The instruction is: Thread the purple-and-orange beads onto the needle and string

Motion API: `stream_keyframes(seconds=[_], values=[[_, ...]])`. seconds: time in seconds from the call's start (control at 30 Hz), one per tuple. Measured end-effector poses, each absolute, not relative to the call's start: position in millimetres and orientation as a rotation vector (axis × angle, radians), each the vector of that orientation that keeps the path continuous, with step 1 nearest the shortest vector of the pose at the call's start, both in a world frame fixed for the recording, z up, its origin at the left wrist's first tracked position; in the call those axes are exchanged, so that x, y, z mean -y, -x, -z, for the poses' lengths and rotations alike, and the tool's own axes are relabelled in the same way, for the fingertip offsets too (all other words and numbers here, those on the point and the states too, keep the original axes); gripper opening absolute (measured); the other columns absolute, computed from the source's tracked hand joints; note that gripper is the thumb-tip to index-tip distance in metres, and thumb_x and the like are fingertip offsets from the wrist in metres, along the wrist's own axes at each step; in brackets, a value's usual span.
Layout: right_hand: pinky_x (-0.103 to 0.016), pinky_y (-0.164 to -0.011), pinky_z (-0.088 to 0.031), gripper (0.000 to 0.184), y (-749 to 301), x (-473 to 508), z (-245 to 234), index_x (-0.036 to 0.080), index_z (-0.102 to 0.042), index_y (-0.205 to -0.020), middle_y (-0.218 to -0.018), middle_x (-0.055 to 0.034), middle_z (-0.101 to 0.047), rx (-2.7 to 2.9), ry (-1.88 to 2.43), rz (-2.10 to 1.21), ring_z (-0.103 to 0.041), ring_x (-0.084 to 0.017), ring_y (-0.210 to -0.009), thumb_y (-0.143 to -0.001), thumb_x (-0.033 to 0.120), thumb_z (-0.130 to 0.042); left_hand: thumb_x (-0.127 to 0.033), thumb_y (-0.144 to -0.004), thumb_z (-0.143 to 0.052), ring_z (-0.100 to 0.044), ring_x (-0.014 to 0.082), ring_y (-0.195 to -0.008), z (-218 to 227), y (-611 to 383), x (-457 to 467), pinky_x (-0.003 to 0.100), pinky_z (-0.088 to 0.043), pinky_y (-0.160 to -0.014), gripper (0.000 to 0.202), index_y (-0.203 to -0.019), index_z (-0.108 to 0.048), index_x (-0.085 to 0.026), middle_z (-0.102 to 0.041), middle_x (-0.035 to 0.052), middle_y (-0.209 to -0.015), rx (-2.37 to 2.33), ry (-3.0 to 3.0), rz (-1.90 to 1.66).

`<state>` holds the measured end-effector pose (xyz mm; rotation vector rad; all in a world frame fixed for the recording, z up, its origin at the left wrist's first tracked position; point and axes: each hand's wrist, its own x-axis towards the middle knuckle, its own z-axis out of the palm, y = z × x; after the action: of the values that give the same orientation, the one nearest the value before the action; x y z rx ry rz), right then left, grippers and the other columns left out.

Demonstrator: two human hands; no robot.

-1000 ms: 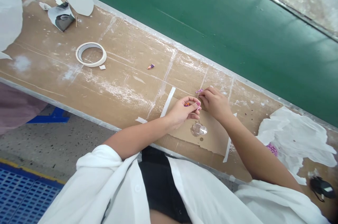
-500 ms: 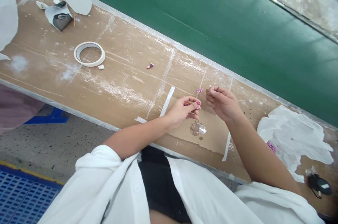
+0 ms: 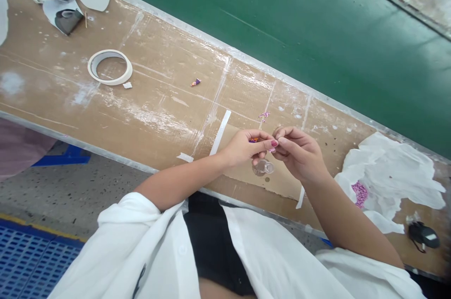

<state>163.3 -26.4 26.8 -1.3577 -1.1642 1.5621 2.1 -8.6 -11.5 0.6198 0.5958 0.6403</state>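
My left hand (image 3: 246, 146) is closed, its thumb and fingers pinched round a small orange-and-purple piece (image 3: 252, 140), most of which the fingers hide. Against its fingertips, my right hand (image 3: 301, 153) is pinched shut; whatever lies between those fingers is too small to make out. Just below the hands, a small clear bottle (image 3: 261, 167) lies on a cardboard sheet (image 3: 282, 184) taped to the table. Beyond the fingers is a small scatter of pink-purple bits (image 3: 264, 114). A tiny purple-and-orange figurine (image 3: 196, 82) lies farther left on the table.
A roll of masking tape (image 3: 110, 67) lies to the left, with torn paper and a grey scrap (image 3: 66, 17) behind it. At right, a crumpled white sheet (image 3: 394, 172) bears a pink-purple pile (image 3: 360, 194), near a black object (image 3: 423, 235). A green panel (image 3: 246, 17) borders the table.
My right hand has moved down and left until its fingertips meet those of my left hand. The camera view has shifted slightly.
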Motion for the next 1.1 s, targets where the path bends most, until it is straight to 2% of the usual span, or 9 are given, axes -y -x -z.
stream_keyframes(seconds=[0.13, 0.27, 0.37, 0.53, 0.63, 0.77, 0.9, 1.0, 1.1], values=[[-0.022, -0.04, -0.031, 0.018, -162.6, 34.3, -24.6, 0.024, -0.065, -0.082, -0.073, 0.0, -0.054, 1.304, 1.325, -1.315, -0.043, -0.009, -0.052, -0.082, 0.04, -0.073, -0.055, -0.061, -0.08, -0.043, 0.0016, -0.036, 5.8, 0.2, 9.3, 0.018, -0.031, -0.038, 0.049, -0.078, -0.062, -0.013, -0.052, -0.0073, -0.051, -0.557, -0.593, -0.629], [-0.027, -0.047, -0.041, 0.007, -163.9, 43.8, -22.7, 0.026, -0.068, -0.088, -0.08, -0.003, -0.059, 1.53, 1.368, -0.955, -0.053, -0.013, -0.061, -0.088, 0.032, -0.066, -0.056, -0.062, -0.078, -0.043, 0.0017, -0.037, 1.8, 1.1, 11.4, 0.019, -0.032, -0.039, 0.049, -0.079, -0.065, -0.011, -0.052, -0.0067, -0.051, -0.577, -0.656, -0.657], [-0.031, -0.053, -0.048, 0.006, -164.8, 47.0, -24.9, 0.026, -0.07, -0.089, -0.08, -0.0041, -0.06, 1.652, 1.358, -0.758, -0.058, -0.016, -0.068, -0.088, 0.027, -0.064, -0.057, -0.062, -0.078, -0.043, 0.0016, -0.038, 3.0, 0.1, 12.3, 0.02, -0.034, -0.04, 0.051, -0.079, -0.067, -0.011, -0.053, -0.0057, -0.053, -0.553, -0.647, -0.655], [-0.031, -0.052, -0.047, 0.007, -170.8, 44.5, -28.5, 0.027, -0.07, -0.092, -0.081, -0.0038, -0.06, 1.707, 1.323, -0.857, -0.059, -0.017, -0.069, -0.087, 0.025, -0.067, -0.056, -0.059, -0.08, -0.044, 0.0017, -0.04, 8.5, -1.7, 11.6, 0.02, -0.036, -0.04, 0.053, -0.084, -0.069, -0.011, -0.054, -0.0054, -0.055, -0.507, -0.6, -0.622], [-0.03, -0.052, -0.046, 0.006, -174.0, 43.5, -30.0, 0.027, -0.068, -0.091, -0.08, -0.0026, -0.058, 1.75, 1.344, -0.865, -0.058, -0.015, -0.066, -0.09, 0.025, -0.063, -0.058, -0.059, -0.08, -0.043, 0.0019, -0.04, 8.8, -1.9, 11.3, 0.019, -0.034, -0.039, 0.054, -0.084, -0.069, -0.011, -0.054, -0.0049, -0.055, -0.523, -0.622, -0.624], [-0.029, -0.053, -0.046, 0.01, -172.4, 45.2, -33.8, 0.026, -0.065, -0.091, -0.079, -0.0031, -0.059, 1.973, 1.363, -0.569, -0.057, -0.015, -0.067, -0.092, 0.02, -0.057, -0.06, -0.058, -0.079, -0.039, 0.0014, -0.036, 6.0, -2.3, 10.9, 0.019, -0.028, -0.036, 0.054, -0.076, -0.064, -0.011, -0.052, -0.0059, -0.051, -0.547, -0.645, -0.607], [-0.03, -0.054, -0.046, 0.015, -167.4, 48.8, -37.0, 0.028, -0.064, -0.094, -0.082, -0.0043, -0.062, 2.087, 1.354, -0.256, -0.059, -0.016, -0.069, -0.092, 0.016, -0.056, -0.054, -0.066, -0.077, -0.038, 0.0005, -0.036, 3.9, -2.9, 10.5, 0.019, -0.026, -0.036, 0.045, -0.079, -0.061, -0.013, -0.052, -0.0067, -0.052, -0.565, -0.671, -0.613], [-0.029, -0.051, -0.044, 0.016, -163.5, 51.9, -37.6, 0.029, -0.066, -0.094, -0.081, -0.0029, -0.063, 2.029, 1.372, -0.252, -0.058, -0.015, -0.067, -0.09, 0.015, -0.06, -0.048, -0.072, -0.074, -0.038, 0.0001, -0.038, 3.2, -3.0, 11.3, 0.018, -0.028, -0.036, 0.038, -0.081, -0.06, -0.014, -0.054, -0.0059, -0.058, -0.541, -0.675, -0.642], [-0.028, -0.049, -0.046, 0.013, -160.2, 54.6, -36.6, 0.028, -0.065, -0.094, -0.081, -0.0027, -0.063, 1.932, 1.412, -0.308, -0.058, -0.015, -0.067, -0.088, 0.017, -0.064, -0.048, -0.075, -0.071, -0.037, 0.0003, -0.04, 2.9, -2.9, 12.9, 0.018, -0.028, -0.036, 0.036, -0.081, -0.058, -0.015, -0.05, -0.0066, -0.057, -0.515, -0.677, -0.667]])
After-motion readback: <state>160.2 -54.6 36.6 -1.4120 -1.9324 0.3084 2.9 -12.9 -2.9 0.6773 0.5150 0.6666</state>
